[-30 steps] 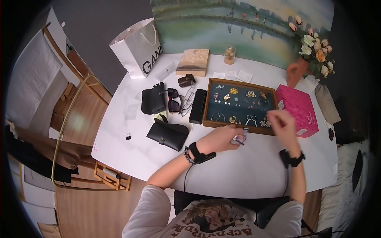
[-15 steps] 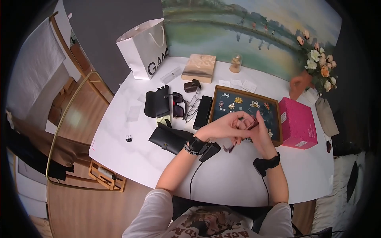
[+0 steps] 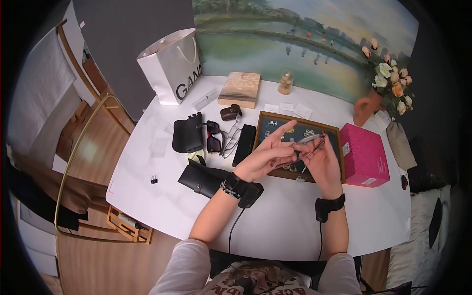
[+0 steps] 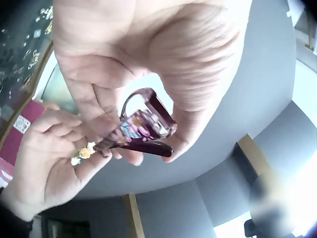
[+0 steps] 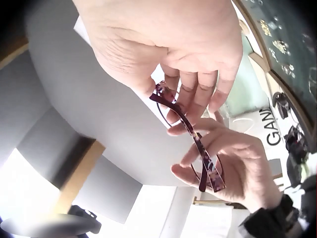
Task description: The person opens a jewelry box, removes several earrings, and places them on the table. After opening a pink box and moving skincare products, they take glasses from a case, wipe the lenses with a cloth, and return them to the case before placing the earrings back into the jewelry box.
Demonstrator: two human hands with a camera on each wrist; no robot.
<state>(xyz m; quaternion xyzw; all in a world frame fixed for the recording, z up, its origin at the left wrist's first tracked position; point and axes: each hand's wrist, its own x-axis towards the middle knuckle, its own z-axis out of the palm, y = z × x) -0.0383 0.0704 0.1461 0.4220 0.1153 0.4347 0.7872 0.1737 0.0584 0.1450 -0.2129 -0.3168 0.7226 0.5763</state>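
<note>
Both hands hold a pair of eyeglasses (image 5: 213, 173) above the front of the jewellery case, with a dark purple frame and mottled, flower-patterned temples. In the head view my left hand (image 3: 268, 155) grips one end, index finger stretched out. My right hand (image 3: 323, 164) is turned palm up and pinches the other end between thumb and fingers. The left wrist view shows the patterned temple of the eyeglasses (image 4: 141, 124) between left thumb and fingers. By the right fingertips there, a small white-and-yellow flower-like piece (image 4: 84, 152) shows. The hands partly hide the lenses.
Behind the hands lies the wooden jewellery case (image 3: 295, 117), a pink box (image 3: 366, 155) at its right. To the left are a long black case (image 3: 244, 145), sunglasses (image 3: 213, 137), black pouches (image 3: 201, 181) and a binder clip (image 3: 154, 179). A paper bag (image 3: 169, 66) stands behind.
The right hand has come in from the right and taken hold of the eyeglasses, which the left hand held alone. The eyeglasses have risen and turned between both hands.
</note>
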